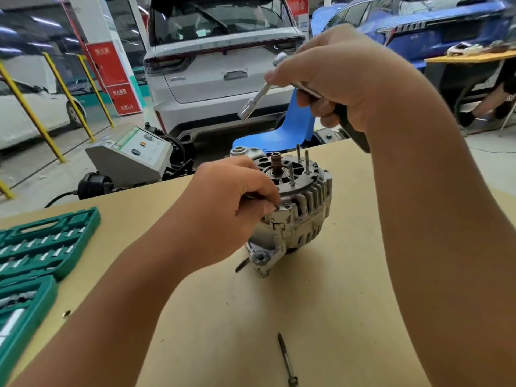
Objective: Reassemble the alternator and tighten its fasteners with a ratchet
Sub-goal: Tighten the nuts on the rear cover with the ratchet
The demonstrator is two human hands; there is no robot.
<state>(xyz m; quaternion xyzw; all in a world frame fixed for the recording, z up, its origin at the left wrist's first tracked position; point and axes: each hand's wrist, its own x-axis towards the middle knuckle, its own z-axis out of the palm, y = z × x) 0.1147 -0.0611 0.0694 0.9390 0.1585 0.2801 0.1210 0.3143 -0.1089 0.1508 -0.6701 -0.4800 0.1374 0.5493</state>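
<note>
While one long bolt [287,358] lies loose on the table [363,275] nearest the person, its head toward them and its shank pointing away at the alternator [296,210], a second dark bolt [241,265] pokes out from under the alternator's lower mounting ear. To the left sits one green socket case [42,247], lid open, sockets in rows.

At mid-table the alternator stands with its shaft upright, three thin studs rising from its top face. The left hand [237,202] rests on the housing's near-left edge, fingers curled and pinching something small and dark at a corner hole; whether that is a bolt head or a bit I cannot tell.

Above and to the right, the right hand [335,79] is wrapped tight round the ratchet [279,79], held up in the air well clear of the alternator. Its extension bar slants down and to the left, with the socket end pointing roughly toward the corner the left hand is working. That is the relation that matters, I judge: the fastener lies below and left of the socket tip, and the bar must come upright to meet it. The left hand is the nearer one to that spot.

Beyond the table stand a blue chair [293,129], a grey machine [131,160] and three parked cars.
</note>
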